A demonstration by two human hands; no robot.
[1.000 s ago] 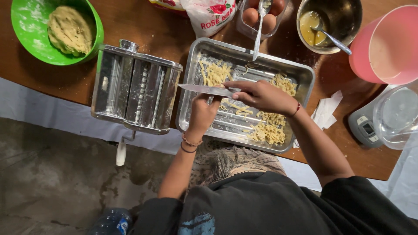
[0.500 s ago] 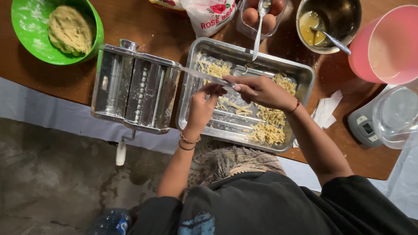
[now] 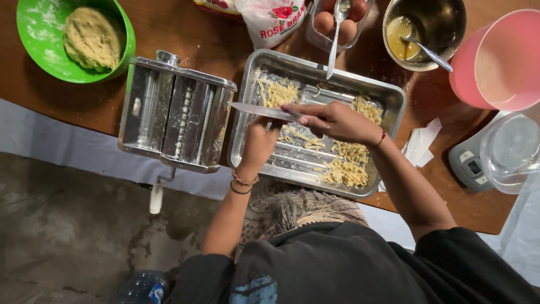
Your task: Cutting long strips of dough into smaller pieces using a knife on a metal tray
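Knife [image 3: 264, 111] lies flat over the metal tray [image 3: 394, 101] of cut noodles [image 3: 349, 169], gripped by the right hand [image 3: 332, 121]; the blade now points farther toward the pasta machine [image 3: 174, 115]. The left hand [image 3: 259, 143] curls beneath it, over the tray.

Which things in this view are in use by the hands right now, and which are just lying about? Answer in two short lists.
In use: knife in the right hand; left hand in the metal tray; cut noodle strips.

Lying about: pasta machine, green bowl of dough, eggs, steel bowl, pink tub, scale.
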